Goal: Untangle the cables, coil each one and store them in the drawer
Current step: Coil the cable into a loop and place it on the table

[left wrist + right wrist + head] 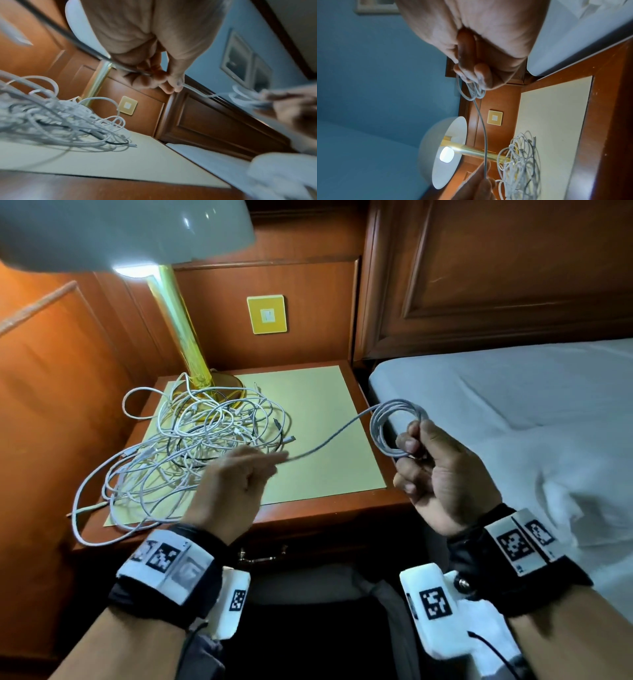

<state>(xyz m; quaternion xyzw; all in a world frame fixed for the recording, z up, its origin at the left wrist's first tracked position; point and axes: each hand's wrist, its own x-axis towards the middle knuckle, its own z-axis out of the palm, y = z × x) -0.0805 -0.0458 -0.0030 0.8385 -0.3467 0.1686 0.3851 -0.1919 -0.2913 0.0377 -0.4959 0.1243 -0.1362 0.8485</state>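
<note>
Right hand (442, 474) grips cable coil (394, 426); left hand (236, 477) pinches its tail.

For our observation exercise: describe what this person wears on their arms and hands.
Both hands, left hand and right hand, are bare. Each wrist carries a black strap with white blocks printed with black square-pattern markers. Thin black cables trail from the white units beneath the forearms.

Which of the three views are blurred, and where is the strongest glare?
Head view: mostly sharp, only the left hand smeared; glare under the lamp shade. Left wrist view: cable tangle and right hand blurred. Right wrist view: bulb blown out white.
</note>
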